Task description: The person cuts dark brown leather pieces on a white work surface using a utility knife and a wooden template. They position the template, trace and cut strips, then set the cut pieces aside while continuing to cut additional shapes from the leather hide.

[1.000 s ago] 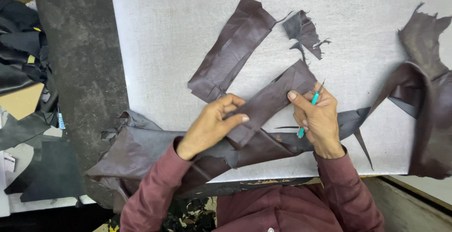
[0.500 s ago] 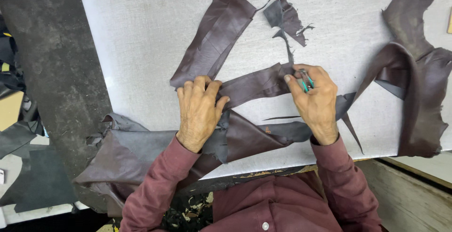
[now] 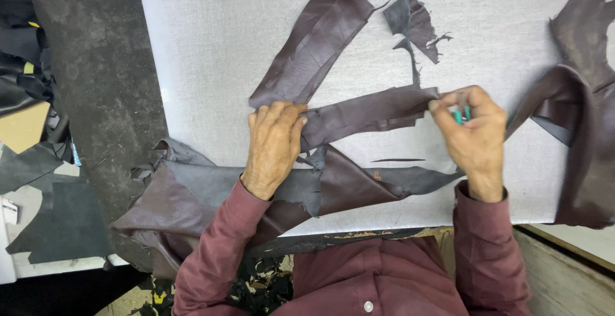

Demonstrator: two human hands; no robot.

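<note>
Leather strip (image 3: pixel 368 112) pinned flat under my left hand (image 3: pixel 274 143), right hand (image 3: pixel 473 138) pinching its end beside teal pen (image 3: pixel 462 115), longer leather strip (image 3: pixel 314 43) and torn scrap (image 3: pixel 413 21) lying near on grey cutting board (image 3: pixel 211 47).

Bright even overhead light, soft shadows, sharp

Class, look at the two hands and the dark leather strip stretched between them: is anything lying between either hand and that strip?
Nothing visible does. The left hand presses flat on one end of the leather strip, and the right hand pinches the other end directly, with a teal tool tucked in its fingers.
</note>
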